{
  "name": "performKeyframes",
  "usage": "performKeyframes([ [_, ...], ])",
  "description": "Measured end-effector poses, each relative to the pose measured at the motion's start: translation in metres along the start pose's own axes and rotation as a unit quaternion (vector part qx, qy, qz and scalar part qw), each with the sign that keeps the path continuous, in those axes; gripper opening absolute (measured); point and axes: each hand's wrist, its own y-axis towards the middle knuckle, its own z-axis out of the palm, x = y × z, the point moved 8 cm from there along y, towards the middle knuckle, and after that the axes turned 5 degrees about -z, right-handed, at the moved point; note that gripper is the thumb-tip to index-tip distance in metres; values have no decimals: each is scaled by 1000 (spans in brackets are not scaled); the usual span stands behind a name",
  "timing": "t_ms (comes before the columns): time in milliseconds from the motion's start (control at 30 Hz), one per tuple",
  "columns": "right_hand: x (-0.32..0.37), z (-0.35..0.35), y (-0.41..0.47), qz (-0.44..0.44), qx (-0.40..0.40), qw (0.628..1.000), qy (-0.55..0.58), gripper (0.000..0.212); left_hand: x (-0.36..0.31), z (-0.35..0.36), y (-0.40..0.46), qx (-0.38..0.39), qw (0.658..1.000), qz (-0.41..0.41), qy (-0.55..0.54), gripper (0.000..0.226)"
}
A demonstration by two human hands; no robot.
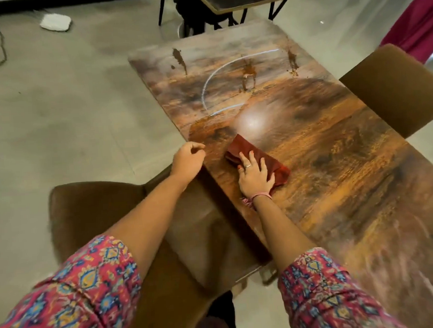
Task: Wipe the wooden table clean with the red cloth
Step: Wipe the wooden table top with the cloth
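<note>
The wooden table [336,172] runs from the upper middle to the lower right. A folded red cloth [244,147] lies on it near the left edge. My right hand [254,173] presses flat on the cloth, fingers spread. My left hand [189,159] hovers at the table's left edge, fingers loosely curled, holding nothing. Brown stains mark the far end: one at the left [179,59], one in the middle [248,73], one at the right [292,60]. A white curved streak [207,86] crosses the surface there.
A brown chair [95,215] stands under my left arm, beside the table. Another brown chair [397,89] is at the right side. A dark table on black legs [242,4] stands beyond the far end. A white object [55,21] and cables lie on the floor.
</note>
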Motion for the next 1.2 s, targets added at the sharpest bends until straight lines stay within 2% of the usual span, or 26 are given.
performKeyframes([
  [133,39,25,-30,26,-1,1000,4,46,13,-69,-13,47,998,-27,16,22],
  [300,41,28,-23,52,47,997,12,46,5,-117,-18,97,994,-27,46,19],
  [633,42,30,-18,80,23,997,-9,48,5,-154,16,145,988,-49,37,24],
  [767,53,33,-6,89,24,996,-2,47,10,-146,37,177,981,-66,38,14],
  [967,121,45,43,68,4,998,11,48,2,-142,83,206,974,-73,65,8],
  [1200,222,63,123,11,16,999,36,48,8,-163,137,180,977,-99,60,13],
])
